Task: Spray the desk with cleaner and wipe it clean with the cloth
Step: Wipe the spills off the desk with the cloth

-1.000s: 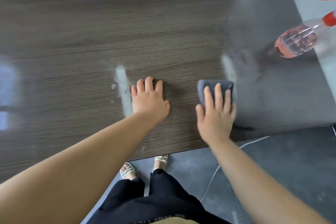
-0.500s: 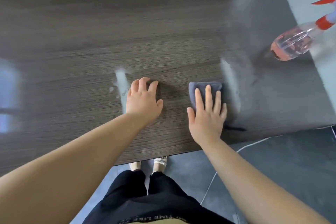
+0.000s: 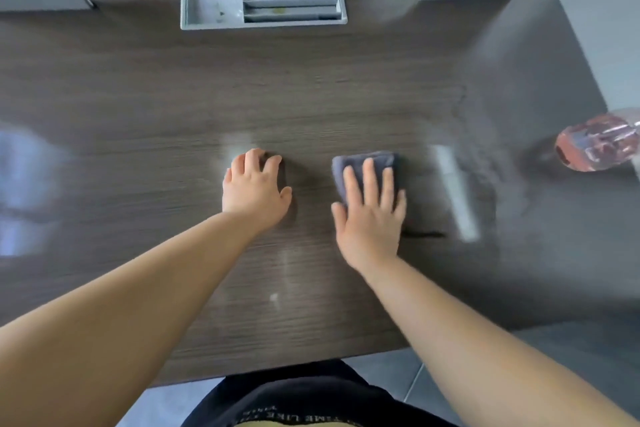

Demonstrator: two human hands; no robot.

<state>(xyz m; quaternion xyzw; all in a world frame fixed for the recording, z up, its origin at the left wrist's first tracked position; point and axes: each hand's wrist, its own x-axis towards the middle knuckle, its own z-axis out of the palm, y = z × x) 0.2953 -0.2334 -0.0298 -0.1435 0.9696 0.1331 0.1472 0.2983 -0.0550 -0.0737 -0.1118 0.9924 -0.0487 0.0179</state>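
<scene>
A dark wood-grain desk (image 3: 138, 121) fills the head view. My right hand (image 3: 370, 215) lies flat with straight fingers on a folded grey cloth (image 3: 360, 163), pressing it to the desktop at centre right. My left hand (image 3: 254, 187) rests on the bare wood just left of it, fingers slightly bent, holding nothing. A clear spray bottle (image 3: 595, 146) with pink cleaner stands at the right edge, its top cut off by the frame. Pale wet streaks (image 3: 453, 194) shine right of the cloth.
A grey recessed tray (image 3: 211, 3) with slotted dividers sits in the desk's far edge. The desk's near edge runs just above my dark trousers (image 3: 294, 399). Grey floor (image 3: 571, 350) shows at the lower right.
My right hand has slid the cloth leftward, closer to my left hand. My head has tipped up, so the tray shows fully and the bottle sits lower at the frame's edge.
</scene>
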